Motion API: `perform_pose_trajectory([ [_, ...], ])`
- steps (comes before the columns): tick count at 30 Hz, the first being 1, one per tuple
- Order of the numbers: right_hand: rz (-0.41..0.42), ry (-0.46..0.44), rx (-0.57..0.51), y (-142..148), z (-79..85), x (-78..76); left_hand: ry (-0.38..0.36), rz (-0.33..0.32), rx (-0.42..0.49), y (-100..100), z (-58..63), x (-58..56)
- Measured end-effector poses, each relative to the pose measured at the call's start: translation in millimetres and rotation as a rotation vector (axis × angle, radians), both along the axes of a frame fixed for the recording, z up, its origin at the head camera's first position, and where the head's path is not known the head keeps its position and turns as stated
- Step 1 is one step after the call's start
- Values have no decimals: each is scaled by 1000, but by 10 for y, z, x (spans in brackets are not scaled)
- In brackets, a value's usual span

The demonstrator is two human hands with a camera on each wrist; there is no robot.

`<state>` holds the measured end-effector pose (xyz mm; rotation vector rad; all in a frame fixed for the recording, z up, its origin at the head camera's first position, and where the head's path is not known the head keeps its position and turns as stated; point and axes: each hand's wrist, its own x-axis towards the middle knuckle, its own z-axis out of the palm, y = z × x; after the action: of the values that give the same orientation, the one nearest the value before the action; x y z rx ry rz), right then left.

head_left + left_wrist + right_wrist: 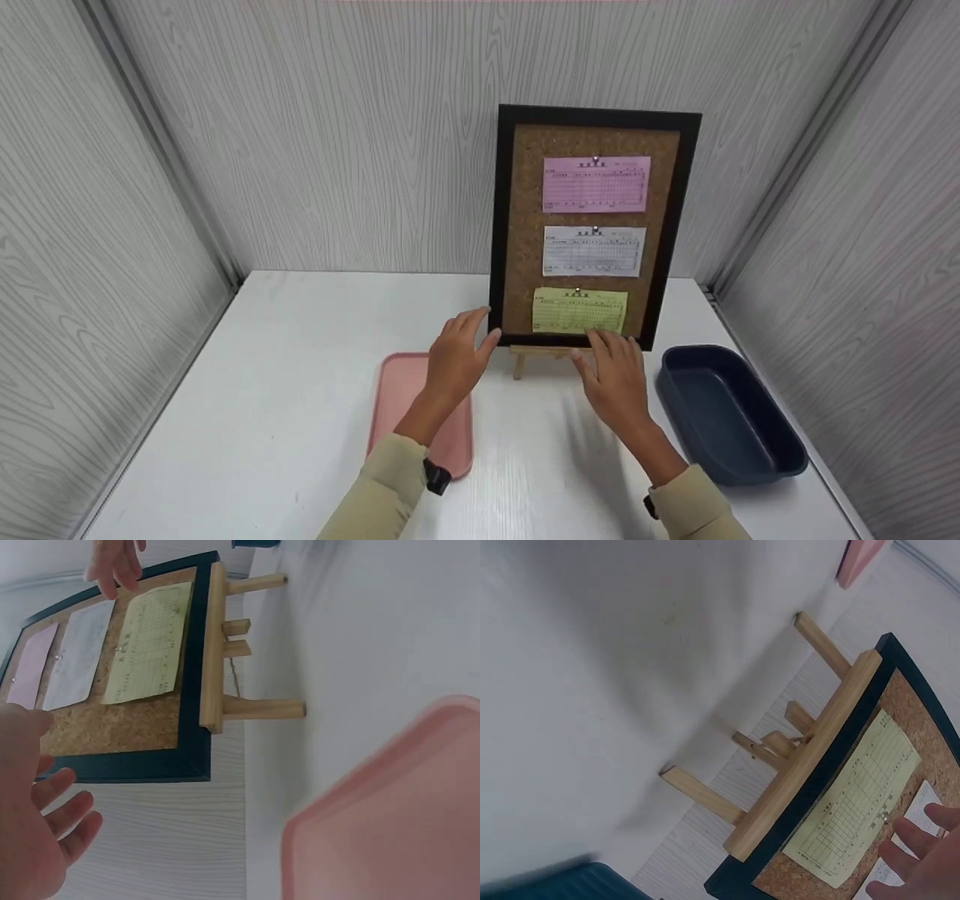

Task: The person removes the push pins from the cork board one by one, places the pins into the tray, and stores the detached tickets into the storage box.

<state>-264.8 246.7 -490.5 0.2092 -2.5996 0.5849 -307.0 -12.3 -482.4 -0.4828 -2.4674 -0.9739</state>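
A black-framed corkboard [519, 225] leans upright on a small wooden easel [547, 350]. Down its middle hang a pink slip [596, 185], a white slip [592, 253] and a yellow slip [580, 311], each with a pin at its top edge. My left hand [456, 358] is beside the board's lower left corner, fingers loosely spread and holding nothing. In front of the lower right part hovers my right hand [619, 375], its relaxed fingers partly overlapping the yellow slip in the head view. Whether either hand touches the board cannot be told.
A pink tray [386, 397] lies on the white table [247, 420], partly under my left forearm in view. To the right stands a dark blue basin [724, 412]. Grey wood-grain panels [360, 142] close in the back and both sides.
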Motion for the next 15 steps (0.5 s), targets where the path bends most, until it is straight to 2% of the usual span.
perform_pose_trajectory([
  [6,4,40,-50,42,206,-89,-18,-32,75,129,268,-208],
  [15,-8,95,-72,124,536,-257,-57,-79,162,342,585,-464],
])
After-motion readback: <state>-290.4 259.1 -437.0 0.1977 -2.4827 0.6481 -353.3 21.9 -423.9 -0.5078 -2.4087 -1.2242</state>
